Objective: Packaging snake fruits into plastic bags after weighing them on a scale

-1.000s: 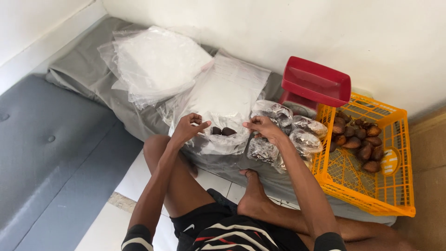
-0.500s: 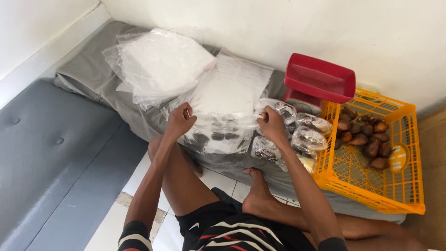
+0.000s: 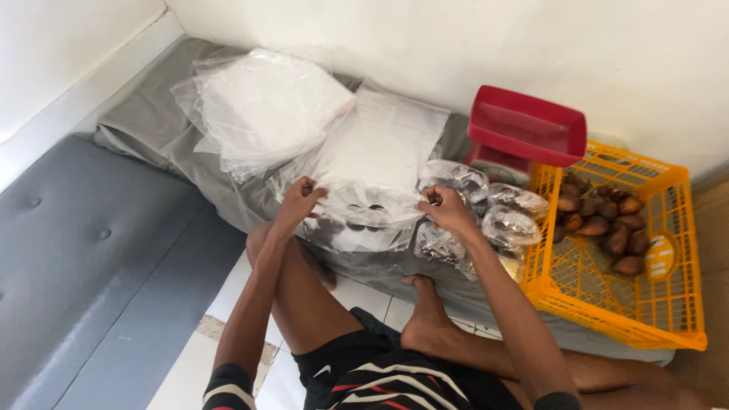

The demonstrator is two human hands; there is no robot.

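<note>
My left hand (image 3: 298, 200) and my right hand (image 3: 444, 209) each pinch one top corner of a clear plastic bag (image 3: 363, 222) stretched between them. Dark brown fruits lie inside the bag, low down. The bag rests on a grey sheet (image 3: 163, 129) spread over the floor. Just right of my right hand lie several filled clear bags (image 3: 501, 212) holding the same brown fruits. Beyond my hands sits a flat stack of empty plastic bags (image 3: 376, 144).
A yellow plastic crate (image 3: 607, 304) with brown scaly fruits (image 3: 600, 220) stands at the right. A red scale with a tray (image 3: 528, 130) sits by the wall. A crumpled heap of clear bags (image 3: 258, 106) lies at left, a grey cushion (image 3: 83, 266) beside my legs.
My hands have spread apart along the bag's top edge and pulled it taut. The view has shifted slightly.
</note>
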